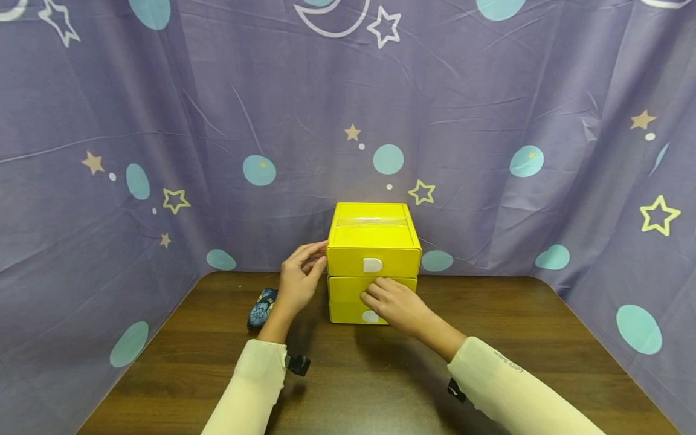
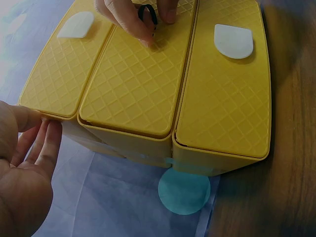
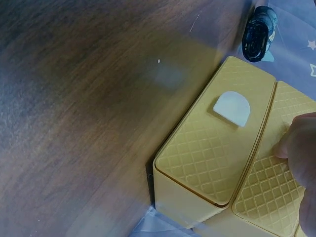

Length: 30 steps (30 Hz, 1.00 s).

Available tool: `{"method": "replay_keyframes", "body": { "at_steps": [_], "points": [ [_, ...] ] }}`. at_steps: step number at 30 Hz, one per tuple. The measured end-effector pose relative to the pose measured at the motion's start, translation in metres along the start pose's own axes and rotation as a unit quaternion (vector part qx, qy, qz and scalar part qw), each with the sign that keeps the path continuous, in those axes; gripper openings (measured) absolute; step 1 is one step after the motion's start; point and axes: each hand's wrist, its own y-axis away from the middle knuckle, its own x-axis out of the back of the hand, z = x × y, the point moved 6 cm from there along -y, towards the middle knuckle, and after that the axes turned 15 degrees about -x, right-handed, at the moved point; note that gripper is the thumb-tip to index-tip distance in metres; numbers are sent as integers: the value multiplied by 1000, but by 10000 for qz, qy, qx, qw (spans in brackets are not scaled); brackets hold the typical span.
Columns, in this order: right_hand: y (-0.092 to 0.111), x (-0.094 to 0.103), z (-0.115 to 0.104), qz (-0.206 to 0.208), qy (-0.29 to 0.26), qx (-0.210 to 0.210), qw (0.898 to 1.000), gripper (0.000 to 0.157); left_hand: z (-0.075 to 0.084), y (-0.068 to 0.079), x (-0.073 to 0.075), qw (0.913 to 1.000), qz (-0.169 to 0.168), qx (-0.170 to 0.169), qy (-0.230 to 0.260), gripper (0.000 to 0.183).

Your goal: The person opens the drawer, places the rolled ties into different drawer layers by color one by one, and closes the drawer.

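A yellow three-drawer box (image 1: pixel 374 238) stands on the table, with waffle-patterned drawer fronts and white tabs on the top and bottom drawers. My right hand (image 1: pixel 398 305) is at the middle drawer front (image 2: pixel 138 84), its curled fingers pinching where that drawer's tab is hidden. The middle drawer looks closed in the left wrist view. My left hand (image 1: pixel 300 275) rests against the box's upper left side, thumb by the front edge and fingers fairly straight. In the right wrist view, the bottom tab (image 3: pixel 233 108) shows beside my right hand.
A dark blue patterned cloth item (image 1: pixel 262 309) lies on the table left of the box, behind my left wrist. Clear tape (image 1: pixel 372 222) crosses the box top. A purple curtain (image 1: pixel 304 121) with moons and stars hangs behind the brown wooden table (image 1: pixel 489 320).
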Motion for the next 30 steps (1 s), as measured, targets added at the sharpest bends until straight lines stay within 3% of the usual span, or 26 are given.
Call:
{"method": "replay_keyframes", "body": {
  "at_steps": [7, 30],
  "points": [
    [0, 1, 1, -27, 1, -11, 10000, 18, 28, -6, 0, 10000, -12, -5, -31, 32],
    [0, -2, 1, -83, -39, -40, 9999, 19, 26, -6, 0, 9999, 14, 48, 101, 32]
  ]
}}
